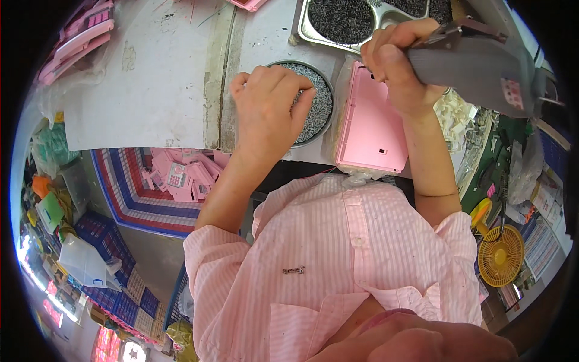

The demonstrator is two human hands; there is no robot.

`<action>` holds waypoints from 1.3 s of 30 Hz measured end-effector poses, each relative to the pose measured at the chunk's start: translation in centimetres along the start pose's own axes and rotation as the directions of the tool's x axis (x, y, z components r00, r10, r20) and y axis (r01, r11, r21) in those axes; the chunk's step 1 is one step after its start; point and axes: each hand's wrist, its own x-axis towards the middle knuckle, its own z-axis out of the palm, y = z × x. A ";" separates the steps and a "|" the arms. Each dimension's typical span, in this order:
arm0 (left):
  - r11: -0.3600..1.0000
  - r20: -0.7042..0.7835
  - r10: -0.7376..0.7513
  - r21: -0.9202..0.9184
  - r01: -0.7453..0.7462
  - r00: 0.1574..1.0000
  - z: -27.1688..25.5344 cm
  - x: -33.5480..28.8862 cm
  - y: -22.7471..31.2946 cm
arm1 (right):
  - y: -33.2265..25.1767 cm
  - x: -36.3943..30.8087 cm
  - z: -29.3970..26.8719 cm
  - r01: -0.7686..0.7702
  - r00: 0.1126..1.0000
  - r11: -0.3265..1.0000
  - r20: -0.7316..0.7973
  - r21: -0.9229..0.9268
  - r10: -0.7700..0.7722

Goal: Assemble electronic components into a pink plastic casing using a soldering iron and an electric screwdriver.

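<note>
My left hand is over a round bowl of small silvery screws. Its fingers curl inward and the thumb lies close to the index finger; anything pinched there is hidden. Raised at the right, my right hand is closed on a bulky dark grey tool, which looks like an electric screwdriver. The tool's tip cannot be made out. Below that hand, a flat pink plastic casing lies on clear plastic wrap at the table's near edge, between the bowl and my right forearm.
A metal tray with dark screws stands beyond the bowl. Pink casings are stacked far left. A striped bag with pink parts sits below the table's left side. White small parts and a yellow fan are at right.
</note>
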 end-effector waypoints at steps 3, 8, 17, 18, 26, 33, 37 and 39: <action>1.000 0.003 0.001 -0.008 -0.001 1.000 0.6 0.0 0.2 | 0.1 0.1 0.3 -0.007 1.000 1.000 -0.010 -0.017 0.007; 0.994 -0.072 0.041 0.100 -0.034 0.997 0.9 0.0 -0.1 | -0.3 0.1 0.1 -0.004 1.000 1.000 -0.005 0.009 0.005; 0.985 -0.013 0.164 -0.050 -0.164 0.986 1.4 -0.5 2.0 | -6.4 0.0 1.5 -0.070 0.972 0.966 0.236 0.249 0.010; 0.982 -0.009 0.170 -0.088 -0.170 0.985 1.7 -0.4 2.5 | -7.0 -0.1 2.0 -0.066 0.976 0.978 0.219 0.198 0.021; 0.968 -0.014 0.135 -0.211 -0.135 0.991 2.3 -0.9 2.8 | -6.2 -1.5 2.8 -0.092 0.992 0.975 0.107 0.204 0.071; 0.998 0.041 0.041 0.048 -0.043 0.998 0.3 -0.2 2.9 | -4.7 -2.3 2.9 -0.033 0.999 0.987 0.042 0.159 0.027; 0.983 0.145 0.044 0.173 -0.069 0.989 -0.1 -0.9 1.2 | -3.8 -2.8 2.5 -0.082 0.996 0.996 0.027 0.022 0.082; 0.986 0.094 0.059 0.149 -0.072 0.994 0.0 -0.9 1.1 | -3.3 -3.0 2.6 -0.075 0.995 0.992 0.058 -0.102 0.081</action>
